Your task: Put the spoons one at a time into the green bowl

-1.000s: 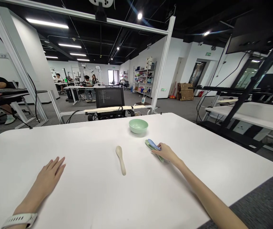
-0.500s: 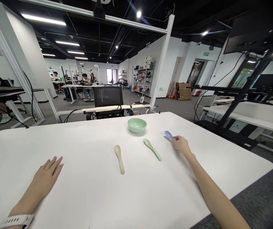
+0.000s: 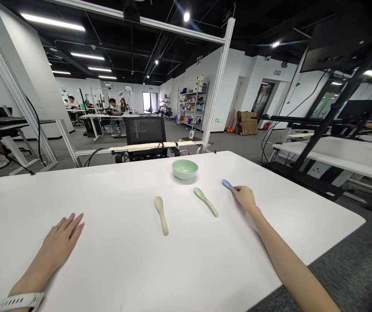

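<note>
My right hand [image 3: 244,197] reaches over the white table [image 3: 124,260] and is closed on the handle of a blue spoon [image 3: 227,184], whose bowl lies low at the tabletop to the right of the other spoons. A green spoon [image 3: 206,202] lies just left of that hand. A beige spoon [image 3: 161,215] lies near the table's middle. A pale green bowl [image 3: 185,169] stands behind them, toward the far edge. My left hand [image 3: 60,239] rests flat on the table at the near left, fingers stretched out, holding nothing; a white watch band [image 3: 18,300] is on its wrist.
A black office chair [image 3: 145,134] stands behind the far table edge. Aluminium frame posts [image 3: 216,86] rise at the far corners. Another white table with a black stand [image 3: 331,151] is on the right. People sit at desks in the background left.
My right hand lifted the blue spoon off the green spoon and carried it to the right, then lowered it toward the table. The left hand stayed put.
</note>
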Available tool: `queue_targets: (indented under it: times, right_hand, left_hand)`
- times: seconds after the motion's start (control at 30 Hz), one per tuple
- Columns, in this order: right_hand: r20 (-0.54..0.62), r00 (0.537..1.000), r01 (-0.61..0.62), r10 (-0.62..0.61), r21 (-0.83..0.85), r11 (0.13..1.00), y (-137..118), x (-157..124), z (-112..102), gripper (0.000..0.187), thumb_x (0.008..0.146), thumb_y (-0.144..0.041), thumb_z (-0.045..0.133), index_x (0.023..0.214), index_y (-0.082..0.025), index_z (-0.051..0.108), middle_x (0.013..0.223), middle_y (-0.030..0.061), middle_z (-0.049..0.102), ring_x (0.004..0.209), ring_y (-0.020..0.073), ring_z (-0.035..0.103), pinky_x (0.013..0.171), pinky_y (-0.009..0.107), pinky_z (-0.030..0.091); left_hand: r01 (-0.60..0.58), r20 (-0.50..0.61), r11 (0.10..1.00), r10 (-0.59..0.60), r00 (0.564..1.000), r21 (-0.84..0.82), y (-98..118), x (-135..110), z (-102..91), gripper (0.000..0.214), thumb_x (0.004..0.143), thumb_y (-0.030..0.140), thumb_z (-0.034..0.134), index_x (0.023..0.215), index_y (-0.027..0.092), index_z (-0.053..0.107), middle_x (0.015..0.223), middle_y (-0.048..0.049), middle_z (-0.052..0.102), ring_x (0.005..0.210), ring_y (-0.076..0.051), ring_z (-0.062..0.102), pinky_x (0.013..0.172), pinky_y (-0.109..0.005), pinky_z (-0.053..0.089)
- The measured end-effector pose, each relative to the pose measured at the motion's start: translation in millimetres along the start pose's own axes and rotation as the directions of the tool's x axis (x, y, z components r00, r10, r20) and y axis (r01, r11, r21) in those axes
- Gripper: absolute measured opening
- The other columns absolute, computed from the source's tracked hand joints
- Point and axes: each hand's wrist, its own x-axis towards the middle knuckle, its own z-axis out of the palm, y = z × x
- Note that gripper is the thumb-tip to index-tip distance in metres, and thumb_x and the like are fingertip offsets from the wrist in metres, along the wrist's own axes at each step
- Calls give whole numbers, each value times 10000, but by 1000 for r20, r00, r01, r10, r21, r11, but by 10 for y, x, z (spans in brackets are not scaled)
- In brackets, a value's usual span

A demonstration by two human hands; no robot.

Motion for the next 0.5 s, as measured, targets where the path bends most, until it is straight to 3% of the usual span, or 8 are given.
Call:
queue_targets:
  times: [0.23, 0.5]
  right_hand:
    - [-17, 1000, 18, -20, -89, 996, 32, 23, 52, 308, 937, -365, 604, 1012, -177, 835, 1115, 161, 818, 1041, 356, 742, 883, 415, 552]
    - [-25, 1000, -1, -3, -150, 989, 15, 21, 53, 334, 918, -314, 605, 1119, -159, 821, 1162, 176, 807, 1095, 351, 739, 894, 395, 544]
  left_hand:
    - [1, 50, 999, -3, 999, 34, 11, 17, -24, 825, 981, 542, 137, 1560, 84, 506, 1637, -166, 522, 1547, -388, 435, 1248, -495, 371]
    - [1, 11, 1000, -1, 1000, -16, -16, 19, 11, 797, 982, 536, 185, 1534, 82, 539, 1626, -189, 528, 1536, -393, 450, 1231, -524, 398]
